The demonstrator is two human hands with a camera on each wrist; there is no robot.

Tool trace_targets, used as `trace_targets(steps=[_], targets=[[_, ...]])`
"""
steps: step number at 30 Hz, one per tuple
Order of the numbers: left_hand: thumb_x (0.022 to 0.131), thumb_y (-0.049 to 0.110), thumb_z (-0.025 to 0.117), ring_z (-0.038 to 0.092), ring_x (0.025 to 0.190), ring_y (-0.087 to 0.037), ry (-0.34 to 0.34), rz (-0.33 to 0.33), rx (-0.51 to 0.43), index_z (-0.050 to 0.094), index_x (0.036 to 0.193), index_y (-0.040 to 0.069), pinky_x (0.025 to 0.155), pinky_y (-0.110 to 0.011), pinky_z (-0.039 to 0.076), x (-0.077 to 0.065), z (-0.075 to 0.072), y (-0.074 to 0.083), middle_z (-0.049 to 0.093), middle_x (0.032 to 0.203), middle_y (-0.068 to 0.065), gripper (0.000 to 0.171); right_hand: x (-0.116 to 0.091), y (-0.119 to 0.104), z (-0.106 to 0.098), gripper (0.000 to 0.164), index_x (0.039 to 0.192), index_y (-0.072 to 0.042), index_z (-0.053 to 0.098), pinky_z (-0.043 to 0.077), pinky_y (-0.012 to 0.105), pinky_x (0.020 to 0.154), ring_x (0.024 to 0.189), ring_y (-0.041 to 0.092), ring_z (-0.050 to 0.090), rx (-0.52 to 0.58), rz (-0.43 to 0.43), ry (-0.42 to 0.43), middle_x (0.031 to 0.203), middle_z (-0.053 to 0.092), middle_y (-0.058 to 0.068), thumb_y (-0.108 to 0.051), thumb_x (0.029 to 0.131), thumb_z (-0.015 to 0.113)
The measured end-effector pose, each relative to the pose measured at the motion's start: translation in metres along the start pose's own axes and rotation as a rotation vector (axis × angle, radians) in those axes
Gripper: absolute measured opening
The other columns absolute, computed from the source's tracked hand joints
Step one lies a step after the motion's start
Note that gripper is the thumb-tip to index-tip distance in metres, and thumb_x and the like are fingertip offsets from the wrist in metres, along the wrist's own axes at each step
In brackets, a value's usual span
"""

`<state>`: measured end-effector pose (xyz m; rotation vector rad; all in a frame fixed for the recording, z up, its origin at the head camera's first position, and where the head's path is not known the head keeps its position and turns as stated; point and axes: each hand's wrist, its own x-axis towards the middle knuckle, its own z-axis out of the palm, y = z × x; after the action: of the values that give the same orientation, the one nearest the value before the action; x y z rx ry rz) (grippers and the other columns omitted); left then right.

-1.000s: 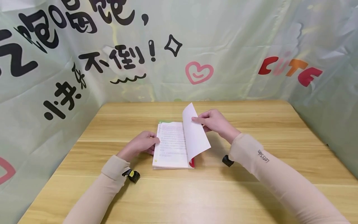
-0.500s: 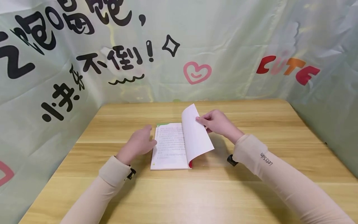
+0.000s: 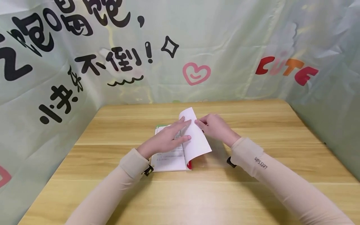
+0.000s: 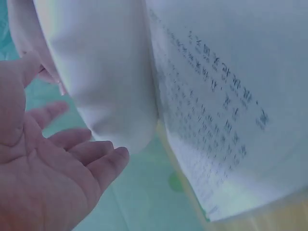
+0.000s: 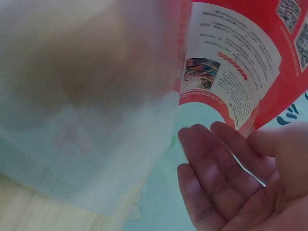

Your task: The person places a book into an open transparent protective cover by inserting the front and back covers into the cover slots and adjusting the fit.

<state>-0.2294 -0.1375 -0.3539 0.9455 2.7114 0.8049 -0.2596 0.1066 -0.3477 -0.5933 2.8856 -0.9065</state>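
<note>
A book [image 3: 170, 165] lies on the wooden table with a printed page facing up. Its raised leaf [image 3: 198, 145] is white on the inside and curves up from the spine. Seen from the right wrist, the outer side is a red cover [image 5: 250, 12] with a white text panel. My right hand [image 3: 216, 127] pinches the leaf's right edge between thumb and fingers. Above the printed page, my left hand [image 3: 166, 137] reaches across with straight fingers, which overlap the white leaf in the head view. In the left wrist view, the left palm [image 4: 53, 178] shows beside the leaf.
A pale translucent sheet [image 5: 86, 120] fills the left of the right wrist view. Light cloth [image 3: 236, 37] with lettering and a pink heart hangs behind the table [image 3: 225, 200] and along both sides. A small black camera [image 3: 232, 162] sits at the right wrist.
My left hand let go of the book's left edge, lifted, and moved right across the page to the leaf. The right hand keeps its pinch, shifting slightly.
</note>
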Motion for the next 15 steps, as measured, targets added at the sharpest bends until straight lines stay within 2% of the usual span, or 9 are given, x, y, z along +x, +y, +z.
trace_targets(steps=[3,7,11,15], targets=[[0.110,0.051,0.056,0.019,0.168,-0.031,-0.025,0.008,-0.018,0.030,0.171,0.032,0.134,-0.055,0.026,0.0032,0.0023,-0.0001,0.015,0.181,-0.009,0.069,0.0013,-0.0004,0.0050,0.032,0.121,-0.003,0.081,0.041,0.027,0.061,0.057,0.014,0.047,-0.090,-0.056,0.007,0.065,0.065,0.003,-0.027,0.111,0.061],[0.108,0.051,0.059,0.021,0.167,-0.033,-0.029,-0.006,0.003,0.035,0.169,0.028,0.133,-0.056,0.027,0.0036,0.0042,0.0013,0.017,0.181,-0.009,0.069,0.0014,0.0005,0.0091,0.031,0.112,-0.003,0.081,0.038,0.027,0.060,0.057,0.012,0.045,-0.161,-0.085,-0.001,0.061,0.055,-0.001,-0.024,0.112,0.058],[0.107,0.052,0.061,0.024,0.167,-0.034,-0.041,-0.028,0.023,0.038,0.168,0.024,0.132,-0.057,0.029,0.0046,0.0057,0.0020,0.020,0.180,-0.009,0.071,-0.0006,0.0020,0.0086,0.031,0.097,-0.006,0.078,0.035,0.026,0.057,0.055,0.012,0.039,-0.144,-0.049,-0.054,0.059,0.043,-0.004,-0.024,0.112,0.057],[0.106,0.053,0.062,0.024,0.166,-0.034,-0.067,-0.040,0.039,0.039,0.168,0.024,0.132,-0.057,0.028,0.0066,0.0071,0.0020,0.020,0.180,-0.008,0.072,-0.0031,0.0073,0.0050,0.036,0.083,-0.006,0.069,0.033,0.027,0.057,0.054,0.011,0.037,-0.111,-0.029,-0.099,0.058,0.039,-0.005,-0.025,0.112,0.058]])
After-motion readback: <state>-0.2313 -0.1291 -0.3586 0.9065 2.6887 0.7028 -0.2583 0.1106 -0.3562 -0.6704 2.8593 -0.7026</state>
